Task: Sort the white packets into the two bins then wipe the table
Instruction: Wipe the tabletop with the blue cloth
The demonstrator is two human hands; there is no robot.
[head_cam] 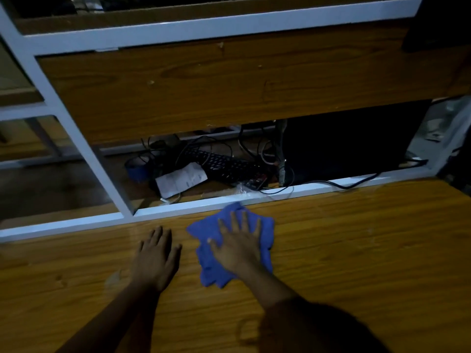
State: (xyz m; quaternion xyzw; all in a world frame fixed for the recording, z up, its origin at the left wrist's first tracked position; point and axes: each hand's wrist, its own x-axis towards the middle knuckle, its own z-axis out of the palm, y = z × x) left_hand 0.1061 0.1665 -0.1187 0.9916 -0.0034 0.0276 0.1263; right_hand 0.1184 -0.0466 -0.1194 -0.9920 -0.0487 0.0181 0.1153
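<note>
A: Two hands are down on the wooden table point(356, 238), both close to the middle of the view, and the light is dim.

B: What is the right hand point(238, 248) doing?

A: It's spread wide, fingers straight, palm pressing flat on a blue cloth point(207, 272). The cloth lies crumpled on the tabletop toward the far edge. Its far tip reaches the white rail point(178, 207) that runs along that edge.

B: And the left hand point(156, 256)?

A: It's just left of the cloth and not touching it. The fingers are straight and close together, lying flat on bare wood, and it holds nothing. The right arm has a dark sleeve point(318, 327) in the near right corner.

B: What's past the rail?

A: Clutter on a lower level! A black keyboard point(224, 164) lies at an angle, and a white sheet of paper point(181, 179) sits against its near left end. A roll of blue tape point(136, 170) is further left. Dark cables point(339, 185) tangle around the keyboard, and one trails right along the rail. To the right there's a big black shape point(344, 143), and I cannot tell what it is.

B: And higher up?

A: A broad wooden panel point(204, 82) spans the far side, held in the same white frame.
</note>
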